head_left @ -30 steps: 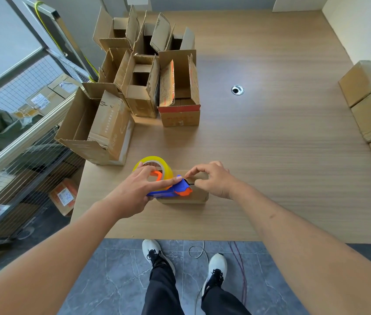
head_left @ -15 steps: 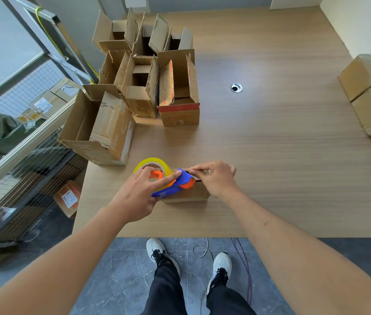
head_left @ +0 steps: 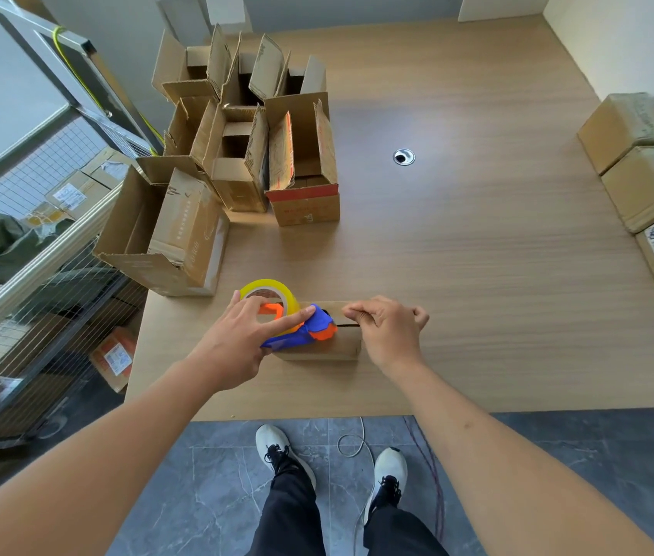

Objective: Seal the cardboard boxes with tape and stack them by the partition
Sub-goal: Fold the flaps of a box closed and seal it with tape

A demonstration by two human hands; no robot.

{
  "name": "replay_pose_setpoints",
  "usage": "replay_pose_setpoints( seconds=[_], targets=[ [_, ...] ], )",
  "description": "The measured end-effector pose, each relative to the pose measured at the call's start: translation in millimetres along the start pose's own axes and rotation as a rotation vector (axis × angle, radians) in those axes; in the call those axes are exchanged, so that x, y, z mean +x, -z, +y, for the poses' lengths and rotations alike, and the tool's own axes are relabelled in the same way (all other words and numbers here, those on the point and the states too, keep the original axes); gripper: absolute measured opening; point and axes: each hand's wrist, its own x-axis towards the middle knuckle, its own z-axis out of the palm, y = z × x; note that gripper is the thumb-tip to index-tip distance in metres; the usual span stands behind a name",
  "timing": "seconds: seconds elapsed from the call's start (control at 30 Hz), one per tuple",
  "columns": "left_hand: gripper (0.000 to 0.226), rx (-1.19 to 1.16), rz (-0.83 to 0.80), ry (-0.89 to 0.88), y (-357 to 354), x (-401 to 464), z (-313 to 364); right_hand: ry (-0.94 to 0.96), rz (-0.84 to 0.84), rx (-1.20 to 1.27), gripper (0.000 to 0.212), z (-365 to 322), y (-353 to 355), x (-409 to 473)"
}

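Head: hands (head_left: 237, 339) (head_left: 387, 329) on blue-orange plastic dispenser (head_left: 309, 329), cardboard box (head_left: 337, 347).

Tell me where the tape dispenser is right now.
In the head view, the tape dispenser sits at the table's near edge, held by the left hand on the left end of the small closed box.

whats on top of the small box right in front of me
The blue and orange tape dispenser sits on the small box, gripped by the left hand. The right hand pinches above the seam. Its contents are hidden.
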Motion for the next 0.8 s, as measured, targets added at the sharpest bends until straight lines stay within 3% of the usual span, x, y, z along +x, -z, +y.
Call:
replay_pose_setpoints(
  seconds=[0.2, 0.4, 0.53, 0.8],
  targets=[
    [0.109, 0.069, -0.033, -0.035, 4, 6, 5, -0.035, 0.006, 0.110, 0.010, 7, 0, -13],
    [0.107, 0.105, -0.011, -0.070, 3, 3, 3, 0.004, 0.035, 0.157, 0.010, 5, 1, -14],
    [0.106, 0.144, -0.020, -0.090, 3, 3, 4, 0.018, 0.061, 0.316, 0.009, 14, 1, -18],
    [0.102, 0.147, -0.051, -0.104, 5, 8, 1, -0.037, 0.140, 0.299, 0.008, 18, 0, -28]
  ],
)
